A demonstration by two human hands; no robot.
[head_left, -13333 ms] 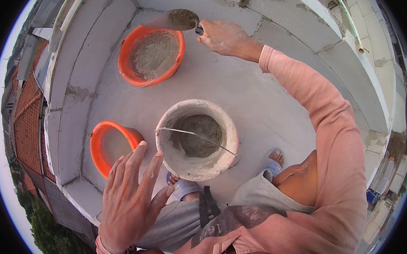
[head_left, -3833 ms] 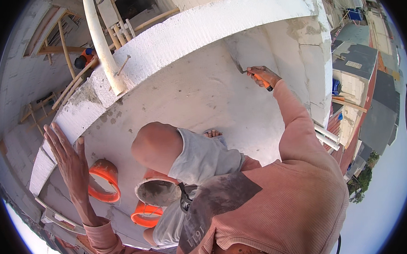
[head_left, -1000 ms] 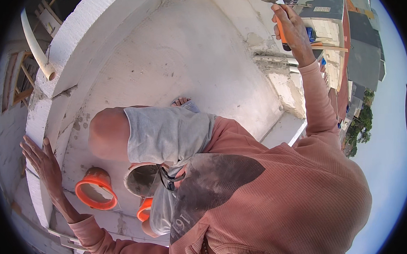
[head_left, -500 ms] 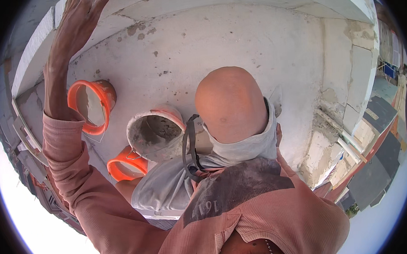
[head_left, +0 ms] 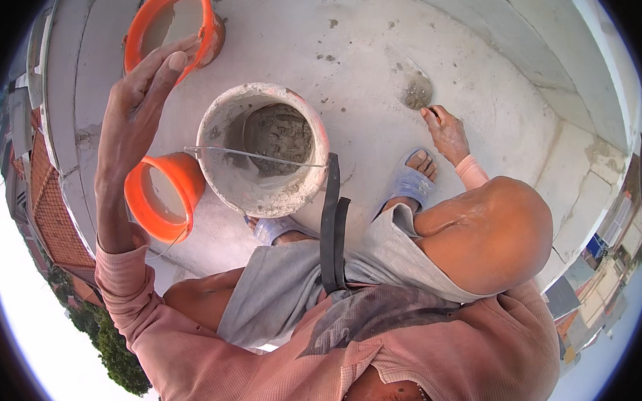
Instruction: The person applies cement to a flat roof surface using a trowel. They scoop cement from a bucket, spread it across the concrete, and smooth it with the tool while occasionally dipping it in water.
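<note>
In the head view, my right hand is closed on the handle of a trowel, low beside my slippered foot. Grey wet mortar clings to the trowel's blade. My left hand is raised at the left with its fingers stretched out and nothing visible in them. From this angle it overlaps the edge of an orange bucket that holds greyish liquid; whether it touches the rim I cannot tell. Between my hands stands a mortar-crusted bucket, with grey mortar inside and its wire handle across the mouth.
A second orange bucket with greyish liquid stands close to the mortar bucket. Low pale walls bound the mortar-spotted floor. A dark strap hangs from my waist. Tiled roofs and trees lie beyond the left edge.
The view has swung, bringing my right hand and the trowel out from behind my knee. My left hand has come lower in the picture, over the orange bucket's edge.
</note>
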